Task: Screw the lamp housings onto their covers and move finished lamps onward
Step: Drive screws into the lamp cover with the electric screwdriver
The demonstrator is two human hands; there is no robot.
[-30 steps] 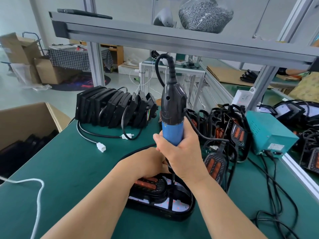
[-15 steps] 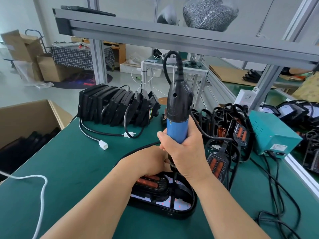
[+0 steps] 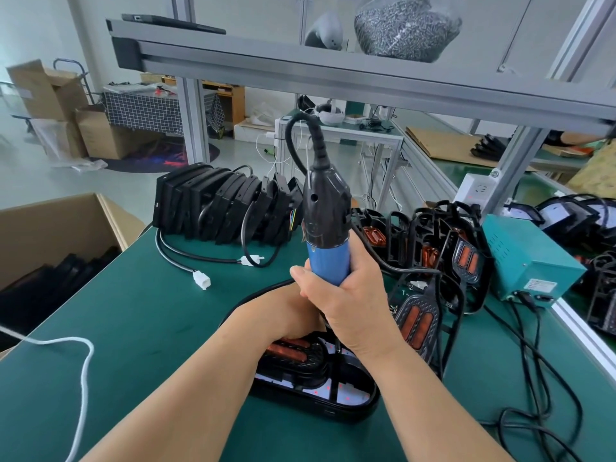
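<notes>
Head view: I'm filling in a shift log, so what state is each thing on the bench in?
Electric screwdriver: upright, bit down into the lamp.
Right hand: grips the screwdriver's blue barrel.
Left hand: rests on the lamp, fingers hidden.
Lamp: flat on the table, inside facing up.
Black housings: standing on edge in a row.
White connector: unplugged, loose on the table.
Cardboard box: open.
</notes>
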